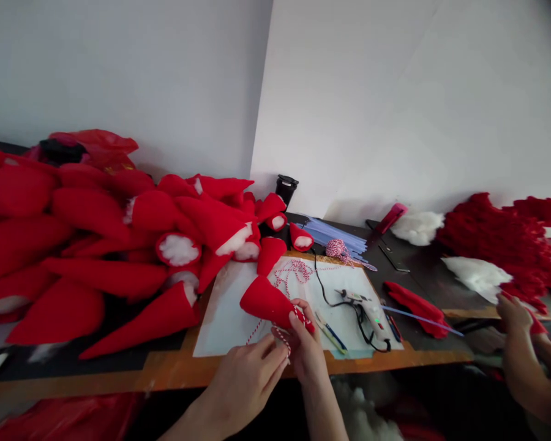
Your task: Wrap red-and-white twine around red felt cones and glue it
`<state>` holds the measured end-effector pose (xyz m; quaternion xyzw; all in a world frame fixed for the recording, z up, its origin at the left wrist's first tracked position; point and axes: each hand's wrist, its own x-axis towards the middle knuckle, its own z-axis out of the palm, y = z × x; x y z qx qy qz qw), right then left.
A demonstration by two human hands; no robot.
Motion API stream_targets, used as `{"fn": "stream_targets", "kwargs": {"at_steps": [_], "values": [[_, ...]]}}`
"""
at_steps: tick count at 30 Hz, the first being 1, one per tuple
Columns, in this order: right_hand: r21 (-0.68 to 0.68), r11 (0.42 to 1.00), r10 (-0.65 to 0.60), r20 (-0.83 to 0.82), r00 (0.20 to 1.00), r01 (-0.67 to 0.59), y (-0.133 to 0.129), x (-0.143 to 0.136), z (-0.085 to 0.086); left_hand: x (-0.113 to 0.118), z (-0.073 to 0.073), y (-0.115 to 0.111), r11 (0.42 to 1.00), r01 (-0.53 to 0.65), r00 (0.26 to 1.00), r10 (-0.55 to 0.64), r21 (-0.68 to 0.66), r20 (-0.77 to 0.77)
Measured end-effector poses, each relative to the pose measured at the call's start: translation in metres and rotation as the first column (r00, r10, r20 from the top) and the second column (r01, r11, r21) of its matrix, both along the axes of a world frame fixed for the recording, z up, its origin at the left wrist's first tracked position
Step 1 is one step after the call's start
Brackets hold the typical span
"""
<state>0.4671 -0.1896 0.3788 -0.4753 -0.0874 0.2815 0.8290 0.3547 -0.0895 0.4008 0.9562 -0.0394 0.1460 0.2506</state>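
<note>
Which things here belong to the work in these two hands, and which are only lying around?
Seem to belong:
- red cone, in the right hand
- striped string, at the left hand
- perhaps the glue gun, on the paper

Seem only lying around:
- phone
- black container

No words, brands or numbers can be read. Just to the right of the person's fingers (265, 361), the white glue gun (374, 315) carries small dark marks near its nozzle end and a green light on its body; the marks are too tiny to make out. Far beyond the fingers, to the left, the red plastic bag (106, 146) shows a yellowish patch, also illegible
</note>
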Motion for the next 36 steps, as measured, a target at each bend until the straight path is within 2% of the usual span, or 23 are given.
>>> {"fn": "stream_targets", "kwargs": {"at_steps": [3,7,10,14,18,22,27,30,32,36], "values": [[-0.037,0.997,-0.061,0.027,0.998,0.062,-0.001,0.002,-0.002,-0.008,0.003,-0.003,0.999,0.035,0.999,-0.036,0.019,0.028],[-0.146,0.984,-0.069,0.204,0.977,0.1,-0.005,0.003,-0.004,-0.014,0.018,0.005,0.996,0.072,0.996,-0.07,-0.045,0.05],[-0.203,0.977,0.003,0.318,0.948,0.065,-0.012,0.001,-0.002,-0.01,0.038,0.023,0.985,0.102,0.995,-0.098,-0.137,0.033],[-0.224,0.974,0.125,0.368,0.921,-0.043,-0.025,-0.002,0.006,0.007,0.06,0.058,0.976,0.063,0.998,-0.056,-0.207,0.04],[-0.305,0.951,0.203,0.498,0.843,-0.048,-0.036,-0.002,0.015,0.028,0.07,0.086,0.978,0.084,0.996,-0.082,-0.192,0.02],[-0.384,0.924,0.239,0.574,0.783,-0.001,-0.04,-0.003,0.024,0.035,0.079,0.099,0.969,0.151,0.986,-0.163,-0.196,-0.045],[-0.443,0.89,0.284,0.724,0.628,0.108,-0.044,-0.002,0.036,0.029,0.102,0.106,0.98,0.193,0.962,-0.198,-0.048,-0.188],[-0.458,0.869,0.287,0.774,0.564,0.187,-0.048,0.001,0.042,0.025,0.117,0.106,0.969,0.243,0.942,-0.227,0.038,-0.246],[-0.474,0.845,0.296,0.8,0.522,0.248,-0.052,0.002,0.047,0.021,0.126,0.105,0.961,0.262,0.944,-0.236,0.087,-0.231],[-0.479,0.807,0.31,0.842,0.443,0.346,-0.062,0.006,0.061,0.015,0.14,0.104,0.964,0.219,0.972,-0.203,0.153,-0.115]]}}
